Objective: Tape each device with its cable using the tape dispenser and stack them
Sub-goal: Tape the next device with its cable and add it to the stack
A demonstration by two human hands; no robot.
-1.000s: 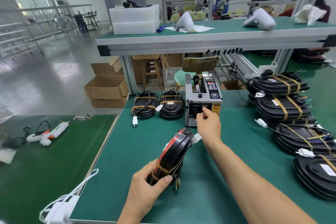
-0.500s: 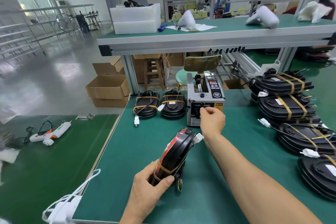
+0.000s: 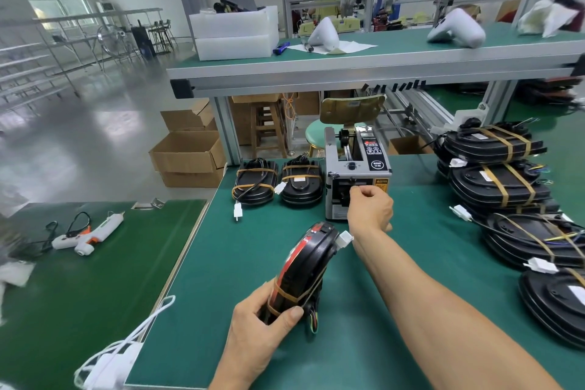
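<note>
The left hand (image 3: 259,326) grips the device (image 3: 304,269) on edge on the green table (image 3: 221,279), near its front edge. The right hand (image 3: 368,209) pinches at the tape dispenser (image 3: 356,174) mouth. 2 taped devices (image 3: 277,180) lie left of it, a stack (image 3: 497,168) to its right, open mat between.

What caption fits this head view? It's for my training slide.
Left hand holds a half-taped device on edge while the right hand pinches tape at the tape dispenser.
</note>
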